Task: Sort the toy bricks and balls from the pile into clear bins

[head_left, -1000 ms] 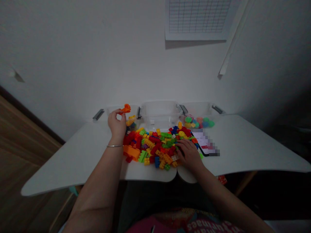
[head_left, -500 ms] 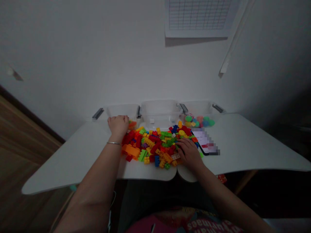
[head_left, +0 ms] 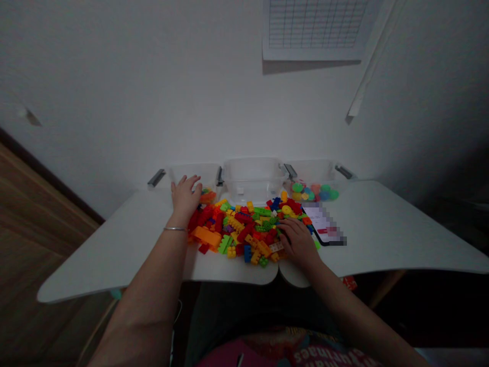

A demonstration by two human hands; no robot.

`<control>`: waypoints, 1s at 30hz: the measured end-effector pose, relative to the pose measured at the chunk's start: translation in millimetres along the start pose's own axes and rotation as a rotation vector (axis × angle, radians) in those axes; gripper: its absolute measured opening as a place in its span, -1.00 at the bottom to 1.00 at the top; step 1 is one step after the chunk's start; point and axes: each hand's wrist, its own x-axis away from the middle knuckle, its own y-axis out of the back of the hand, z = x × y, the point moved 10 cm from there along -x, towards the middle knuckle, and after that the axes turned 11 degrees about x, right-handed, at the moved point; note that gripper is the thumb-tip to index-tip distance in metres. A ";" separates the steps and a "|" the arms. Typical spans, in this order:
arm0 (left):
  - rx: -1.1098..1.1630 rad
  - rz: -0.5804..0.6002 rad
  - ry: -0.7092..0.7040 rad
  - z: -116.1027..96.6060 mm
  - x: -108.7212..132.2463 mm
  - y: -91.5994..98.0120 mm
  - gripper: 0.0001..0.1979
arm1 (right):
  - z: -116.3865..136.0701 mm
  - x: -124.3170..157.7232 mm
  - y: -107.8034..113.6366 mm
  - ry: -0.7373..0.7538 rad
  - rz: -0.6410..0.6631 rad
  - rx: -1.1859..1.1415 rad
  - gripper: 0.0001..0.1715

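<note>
A heap of toy building blocks [head_left: 244, 227] in red, orange, yellow, green and blue lies on the white table [head_left: 145, 250]. My left hand [head_left: 186, 195] is raised at the front of the left clear bin [head_left: 194, 173], its fingers spread and nothing visible in them. Some orange and green pieces [head_left: 207, 195] show in that bin beside the fingers. At the right side of the heap rests my right hand [head_left: 299, 239], fingers stretched out loosely over the blocks. Its fingertips touch the pile; no block is seen held.
A middle clear bin [head_left: 254, 176] has a small white piece inside. The right clear bin [head_left: 311, 171] holds several round coloured pieces [head_left: 324, 192]. A phone [head_left: 323, 224] lies right of the heap. Behind stands the wall, with a gridded sheet [head_left: 313, 30].
My left hand has opened, its fingers spreading from a curled pose at the left bin. My right hand stays in place on the pile.
</note>
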 end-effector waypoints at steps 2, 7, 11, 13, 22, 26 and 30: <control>0.119 -0.036 -0.026 -1.1 1.4 8.5 -0.57 | -0.4 0.0 -0.9 0.000 0.006 -0.002 -0.67; 0.319 -0.131 -0.163 -25.3 15.4 37.7 -0.55 | -1.2 -0.9 -0.7 -0.007 0.004 -0.012 -0.68; 0.393 -0.201 -0.076 -30.6 34.8 58.4 -0.58 | -0.5 -0.8 -0.3 -0.004 0.003 -0.011 -0.68; 0.334 -0.143 -0.013 -30.8 43.9 57.3 -0.61 | -0.1 -0.4 -0.8 0.000 0.008 -0.008 -0.68; -0.464 0.152 0.202 -6.2 79.2 21.2 -0.53 | -0.7 -1.1 1.5 -0.005 0.001 -0.014 -0.69; -0.498 0.260 0.171 -3.2 85.2 0.8 -0.54 | -0.4 -0.9 2.0 -0.007 -0.003 -0.010 -0.69; -0.516 0.281 0.135 -2.9 87.3 -6.8 -0.61 | -0.6 -0.9 1.3 -0.014 -0.004 -0.011 -0.68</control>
